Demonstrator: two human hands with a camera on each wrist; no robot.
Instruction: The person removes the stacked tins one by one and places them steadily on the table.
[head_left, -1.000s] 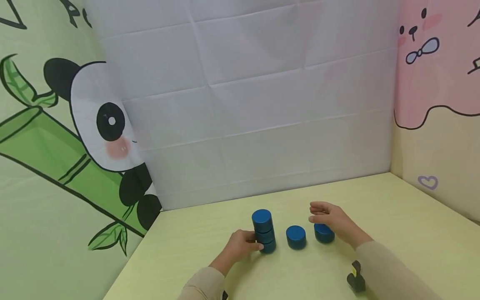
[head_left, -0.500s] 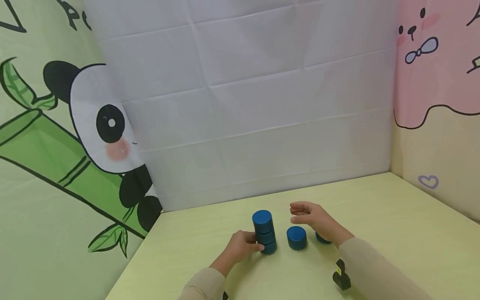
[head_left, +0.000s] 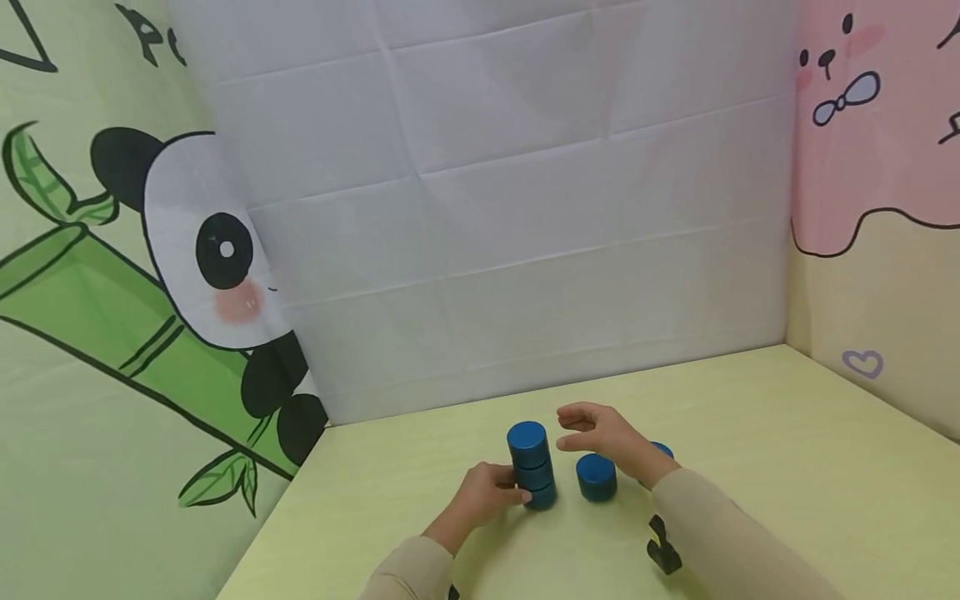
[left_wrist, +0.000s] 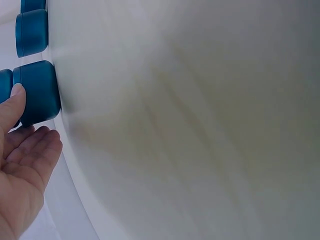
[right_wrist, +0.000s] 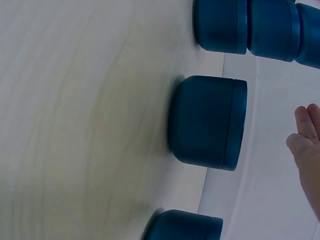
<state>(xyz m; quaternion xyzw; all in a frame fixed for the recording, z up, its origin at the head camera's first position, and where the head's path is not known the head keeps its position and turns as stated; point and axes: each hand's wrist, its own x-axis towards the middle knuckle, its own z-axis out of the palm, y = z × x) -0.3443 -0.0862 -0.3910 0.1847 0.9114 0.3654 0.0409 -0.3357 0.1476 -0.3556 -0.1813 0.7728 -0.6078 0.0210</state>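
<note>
Three blue round lidded tins form an upright stack (head_left: 532, 477) on the table (head_left: 750, 450). My left hand (head_left: 482, 496) holds its lower part from the left, thumb in front and fingers behind; in the left wrist view, the thumb (left_wrist: 18, 92) overlaps the bottom tin (left_wrist: 40, 92). Just right of the stack's top, my right hand (head_left: 606, 435) hovers with nothing in it, thumb and fingers apart. A single tin (head_left: 597, 479) stands below that hand. Another tin (head_left: 663, 449) is farther right, partly hidden by the right hand and wrist.
A white cloth backdrop (head_left: 525, 208) rises behind the table. To the left hangs a panda-and-bamboo printed sheet (head_left: 90, 333), to the right a pink and cream one (head_left: 885, 292). A black strap piece (head_left: 663, 550) shows beside the right sleeve (head_left: 735, 533).
My right hand has moved left from above the rightmost tin, past the middle tin, to near the stack's top. The left hand has stayed at the stack.
</note>
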